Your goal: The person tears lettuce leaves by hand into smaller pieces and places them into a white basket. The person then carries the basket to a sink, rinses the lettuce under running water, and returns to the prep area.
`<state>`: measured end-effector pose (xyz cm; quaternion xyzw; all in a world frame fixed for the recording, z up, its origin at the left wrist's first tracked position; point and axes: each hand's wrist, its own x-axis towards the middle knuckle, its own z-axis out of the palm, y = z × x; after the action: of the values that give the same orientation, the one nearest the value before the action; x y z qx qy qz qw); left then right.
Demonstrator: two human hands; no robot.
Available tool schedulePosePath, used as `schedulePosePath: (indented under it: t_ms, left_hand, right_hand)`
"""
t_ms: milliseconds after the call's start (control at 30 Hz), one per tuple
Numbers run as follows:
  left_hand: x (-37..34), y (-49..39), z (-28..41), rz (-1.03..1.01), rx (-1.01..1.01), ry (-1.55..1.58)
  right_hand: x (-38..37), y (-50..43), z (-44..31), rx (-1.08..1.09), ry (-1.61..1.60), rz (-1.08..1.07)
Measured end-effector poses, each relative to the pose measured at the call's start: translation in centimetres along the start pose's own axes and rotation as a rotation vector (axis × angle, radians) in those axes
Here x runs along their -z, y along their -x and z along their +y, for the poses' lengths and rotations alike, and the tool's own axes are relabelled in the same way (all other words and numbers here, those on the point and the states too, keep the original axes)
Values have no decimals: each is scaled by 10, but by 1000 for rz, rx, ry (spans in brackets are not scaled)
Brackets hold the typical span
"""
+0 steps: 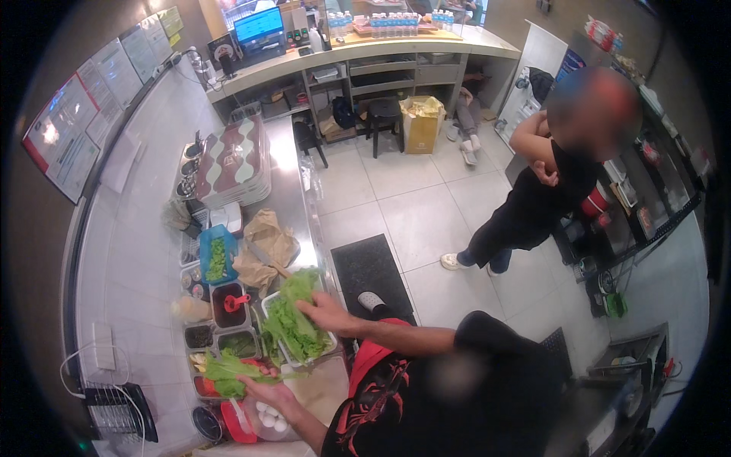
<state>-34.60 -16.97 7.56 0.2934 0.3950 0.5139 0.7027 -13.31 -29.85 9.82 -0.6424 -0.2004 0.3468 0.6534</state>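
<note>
My left hand (pixel 267 393) grips a green lettuce leaf (pixel 225 374) above small food containers on the steel counter (pixel 288 148). Above it in the view, my right hand (pixel 325 313) has its fingers on another lettuce leaf (pixel 302 288) at the edge of a white tray (pixel 333 344). More lettuce (pixel 294 331) fills that tray. Just beyond the tray, a kitchen knife (pixel 264 257) lies on crumpled brown paper (pixel 262 228), its handle end by the lettuce. A cutting board (pixel 325 380) lies beside the tray, close to my body.
A blue bin (pixel 214 251) of chopped greens, a dark sauce tub (pixel 225 317) with a red scoop, and eggs (pixel 273 420) stand close by. Stacked trays (pixel 234 154) occupy the far counter. Behind me a person (pixel 531 188) stands with folded arms; another person's legs (pixel 469 125) show under the far counter.
</note>
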Motion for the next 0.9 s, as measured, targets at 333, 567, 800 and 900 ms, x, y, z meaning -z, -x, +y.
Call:
schedulePosePath:
  t_ms: [333, 567, 800, 900]
  left_hand:
    - [10, 32, -4, 54, 161, -285]
    - [80, 13, -48, -55, 157, -262]
    - [-31, 49, -16, -368, 8, -698]
    - [-39, 43, -28, -333, -295, -940]
  right_hand:
    - [-52, -36, 138, -66, 292, -136]
    - [-19, 6, 78, 106, 566, -145]
    - [-35, 27, 21, -246, -125, -480]
    - [-35, 12, 37, -383, -154, -368]
